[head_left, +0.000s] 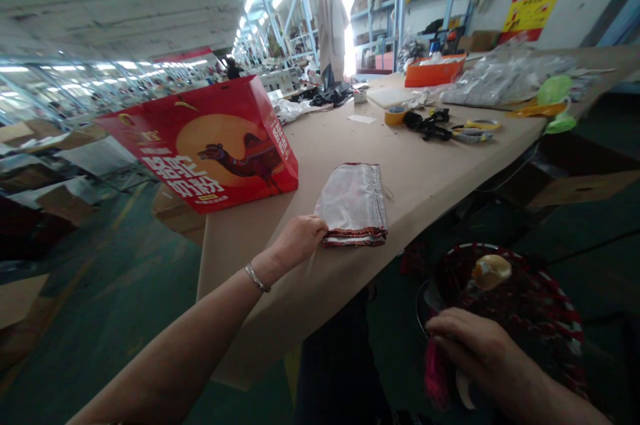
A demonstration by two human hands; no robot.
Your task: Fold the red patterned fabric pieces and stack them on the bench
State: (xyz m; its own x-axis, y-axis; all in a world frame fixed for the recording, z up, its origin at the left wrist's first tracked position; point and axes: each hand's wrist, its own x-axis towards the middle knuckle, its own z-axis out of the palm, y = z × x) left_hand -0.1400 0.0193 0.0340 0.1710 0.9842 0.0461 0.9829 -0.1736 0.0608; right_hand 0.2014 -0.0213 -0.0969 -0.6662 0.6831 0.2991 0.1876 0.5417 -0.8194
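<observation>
A small stack of white cloth pieces [350, 195] with shiny reddish-brown edging lies on the brown-covered table [415, 168], near its front edge. At the stack's near left corner, my left hand [303, 236] pinches the cloth between thumb and fingers. Lower right, beside a round seat [525, 298] with a red-and-white rim, my right hand [475, 345] is closed on a pink fringed bundle [437, 375] that hangs below the fingers. A pale curved piece [465, 388] shows under that hand; whether it is held I cannot tell.
A red paper bag [220, 151] with a camel picture stands at the table's left end. Farther back are yellow tape [395, 116], scissors [473, 133], an orange box [434, 71] and clear plastic bags [510, 78]. An open carton [580, 178] sits right of the table.
</observation>
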